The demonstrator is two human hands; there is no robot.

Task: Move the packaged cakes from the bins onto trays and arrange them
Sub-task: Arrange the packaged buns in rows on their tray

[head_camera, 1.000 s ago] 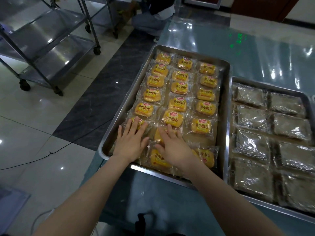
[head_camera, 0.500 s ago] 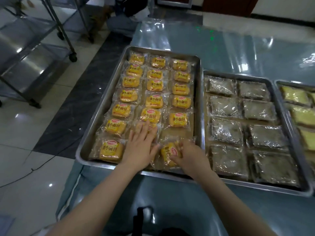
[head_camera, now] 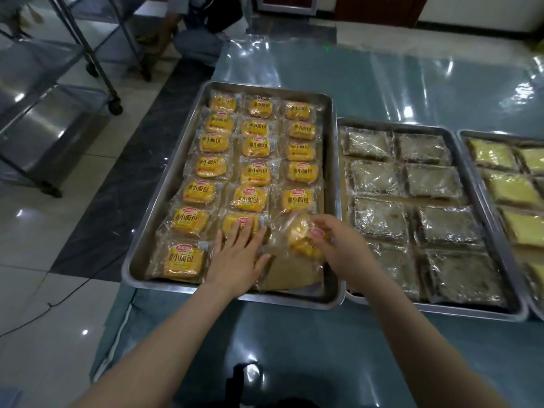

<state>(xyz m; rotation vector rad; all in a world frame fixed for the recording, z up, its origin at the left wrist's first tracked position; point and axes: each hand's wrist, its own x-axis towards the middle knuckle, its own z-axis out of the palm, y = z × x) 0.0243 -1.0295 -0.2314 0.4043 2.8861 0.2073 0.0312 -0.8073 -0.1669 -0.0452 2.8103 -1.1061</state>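
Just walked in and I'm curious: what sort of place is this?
Probably a bakery or food-packing room: big shallow steel trays on a plastic-covered table hold rows of yellow packaged cakes, and a wheeled steel shelf rack stands on the tiled floor alongside.

We saw a wheeled steel rack [head_camera: 53, 134] on the tiled floor [head_camera: 44, 237], a black cable [head_camera: 48, 304] nearby, and a person [head_camera: 206, 39] crouching beyond the table [head_camera: 382, 83]
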